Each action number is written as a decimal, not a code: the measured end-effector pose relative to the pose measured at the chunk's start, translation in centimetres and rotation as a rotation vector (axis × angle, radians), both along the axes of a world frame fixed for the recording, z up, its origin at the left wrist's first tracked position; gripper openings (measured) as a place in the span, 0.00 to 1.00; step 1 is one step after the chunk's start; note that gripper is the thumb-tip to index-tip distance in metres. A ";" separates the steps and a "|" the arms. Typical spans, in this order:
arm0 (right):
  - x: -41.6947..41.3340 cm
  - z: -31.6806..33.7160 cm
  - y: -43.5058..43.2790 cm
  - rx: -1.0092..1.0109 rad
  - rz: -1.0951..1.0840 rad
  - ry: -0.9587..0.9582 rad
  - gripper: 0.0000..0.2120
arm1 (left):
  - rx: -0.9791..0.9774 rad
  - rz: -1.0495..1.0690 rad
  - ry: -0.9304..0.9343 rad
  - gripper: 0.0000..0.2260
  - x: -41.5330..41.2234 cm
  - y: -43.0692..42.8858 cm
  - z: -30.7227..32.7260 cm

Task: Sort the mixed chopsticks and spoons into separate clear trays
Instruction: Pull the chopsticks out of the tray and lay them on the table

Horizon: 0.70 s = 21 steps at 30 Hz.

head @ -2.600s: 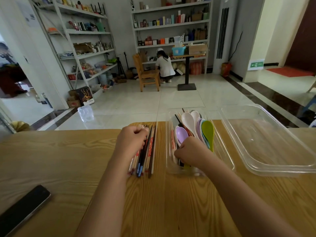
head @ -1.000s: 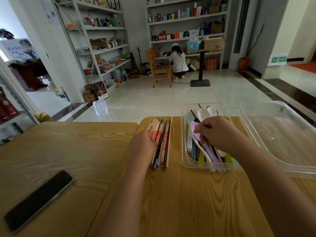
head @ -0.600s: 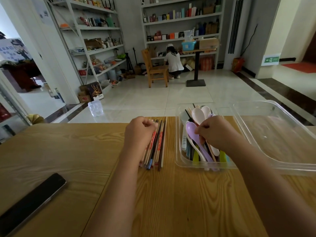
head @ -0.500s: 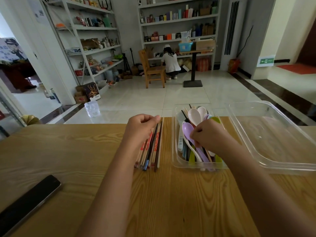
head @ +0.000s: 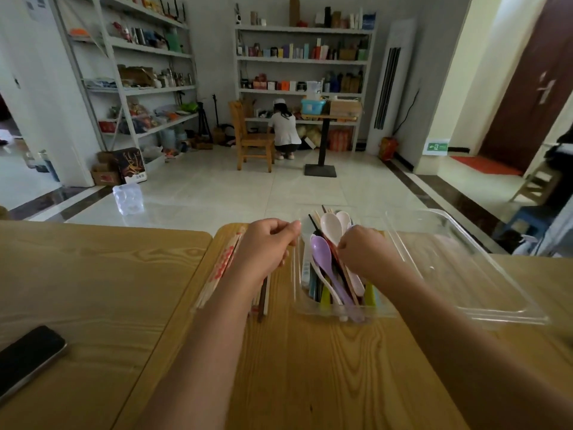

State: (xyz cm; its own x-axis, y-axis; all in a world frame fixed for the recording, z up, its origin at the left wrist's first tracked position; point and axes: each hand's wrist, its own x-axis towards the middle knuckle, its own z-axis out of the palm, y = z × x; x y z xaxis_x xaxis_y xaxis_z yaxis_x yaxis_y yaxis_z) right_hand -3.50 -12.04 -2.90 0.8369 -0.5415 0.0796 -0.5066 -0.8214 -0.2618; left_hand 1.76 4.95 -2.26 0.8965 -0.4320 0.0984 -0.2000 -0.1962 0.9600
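A narrow clear tray [head: 298, 293] on the wooden table holds mixed spoons and chopsticks: a purple spoon [head: 322, 259], white spoons [head: 331, 223], green handles and dark sticks. My right hand [head: 367, 251] is inside this tray, fingertips pinching a dark red chopstick [head: 341, 268] among the spoons. To the left lies a pile of chopsticks [head: 221, 266], pale ones with red print. My left hand [head: 268, 243] hovers over their right side with fingers curled, gripping a few chopsticks whose dark ends [head: 263, 297] stick out below the wrist.
A large empty clear tray [head: 511, 315] lies on the right, touching the narrow one. A black phone [head: 29, 358] rests near the table's left front edge. Beyond the far edge are tiled floor, shelves, a chair and a crouching person.
My left hand has slid right toward the narrow tray, uncovering the pale chopsticks. My right hand stays in the tray, fingers now lower among the sticks.
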 end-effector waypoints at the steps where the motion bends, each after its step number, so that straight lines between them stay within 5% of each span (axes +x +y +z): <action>1: 0.2 0.2 -0.1 -0.030 0.011 0.017 0.09 | -0.002 -0.014 0.016 0.11 0.0 -0.1 -0.2; 15: 1.7 -0.8 2.2 -0.488 0.158 0.190 0.11 | -0.032 -0.057 -0.002 0.11 0.1 -0.3 -0.3; 21: 2.1 -1.0 1.3 -0.343 0.118 0.123 0.14 | -0.040 -0.054 0.006 0.10 0.1 -0.4 -0.2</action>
State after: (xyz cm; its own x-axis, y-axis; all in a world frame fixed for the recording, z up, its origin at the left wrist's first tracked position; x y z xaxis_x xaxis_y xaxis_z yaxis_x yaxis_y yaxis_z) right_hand -1.44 -10.69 -3.92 0.9066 -0.4000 0.1341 -0.4136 -0.9055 0.0950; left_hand 1.89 4.52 -2.51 0.8725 -0.4758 0.1117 -0.2037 -0.1463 0.9680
